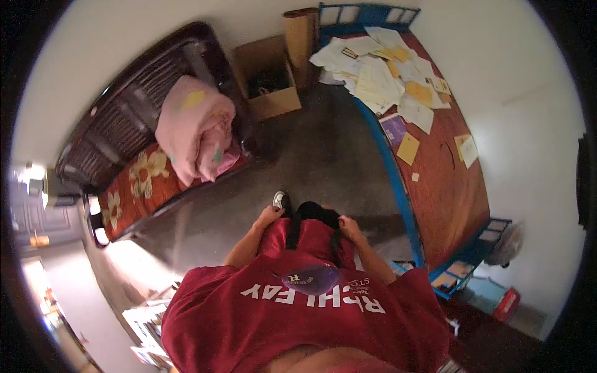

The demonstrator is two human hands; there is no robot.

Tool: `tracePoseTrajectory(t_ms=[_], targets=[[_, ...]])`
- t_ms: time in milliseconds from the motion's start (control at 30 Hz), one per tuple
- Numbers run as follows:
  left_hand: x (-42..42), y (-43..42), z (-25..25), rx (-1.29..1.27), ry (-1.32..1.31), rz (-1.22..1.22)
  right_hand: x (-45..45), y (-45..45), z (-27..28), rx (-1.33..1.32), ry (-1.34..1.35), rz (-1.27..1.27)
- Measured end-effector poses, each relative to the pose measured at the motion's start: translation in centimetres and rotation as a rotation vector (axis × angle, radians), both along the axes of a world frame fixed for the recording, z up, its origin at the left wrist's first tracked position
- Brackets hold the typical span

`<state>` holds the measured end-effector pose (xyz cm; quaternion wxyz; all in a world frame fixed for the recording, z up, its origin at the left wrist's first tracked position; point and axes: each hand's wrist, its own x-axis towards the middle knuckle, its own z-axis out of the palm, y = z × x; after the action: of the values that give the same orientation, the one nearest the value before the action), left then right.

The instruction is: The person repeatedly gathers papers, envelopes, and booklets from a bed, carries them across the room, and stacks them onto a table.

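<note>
A black cloth item [317,213] is in front of my legs, between my hands. Dark straps run from it over my red trousers; what kind of thing it is I cannot make out. My right hand [349,227] has its fingers closed at the item's right edge. To the left, my left hand [269,217] is closed near my knee, and whatever is in its fingers is too small to see. Beyond it shows a black and white shoe [280,200]. The black item hides my other foot.
Papers and envelopes [379,78] lie spread over a blue-framed bed [448,186] on the right. A dark wooden bench [143,81] at left holds a folded pink quilt [196,127]. An open cardboard box [273,102] stands at the far end of the grey floor [311,143].
</note>
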<state>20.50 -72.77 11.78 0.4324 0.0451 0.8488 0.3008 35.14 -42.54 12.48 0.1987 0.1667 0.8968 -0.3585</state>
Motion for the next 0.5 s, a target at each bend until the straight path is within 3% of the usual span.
tracePoseTrajectory(t_ms=[33,100,133,200,333,400,500], targets=[[-1.0,0.9,0.4,-0.005,-0.014,-0.041,-0.4,0.4,0.5,-0.005,-0.014,-0.041],[-3.4,2.2,1.2,0.043,0.011,-0.309,-2.1,1.1,1.1,-0.018,0.289,-0.223],[-5.0,2.8,0.2,0.040,0.016,-0.344,-3.0,1.3,1.0,-0.016,0.295,-0.258],[-7.3,3.8,-3.3,0.049,0.024,-0.297,-4.5,2.0,0.3,0.048,0.256,-0.340],[-13.8,6.8,-4.8,-0.035,-0.034,-0.585,-7.1,4.4,-5.9,0.010,0.136,-0.423],[-17.1,7.9,-6.7,0.010,0.005,-0.580,-9.7,6.4,-8.7,-0.048,0.135,-0.757],[-21.7,11.7,-3.2,0.003,0.057,-0.549,-13.3,11.2,-10.7,0.009,-0.026,-0.794]])
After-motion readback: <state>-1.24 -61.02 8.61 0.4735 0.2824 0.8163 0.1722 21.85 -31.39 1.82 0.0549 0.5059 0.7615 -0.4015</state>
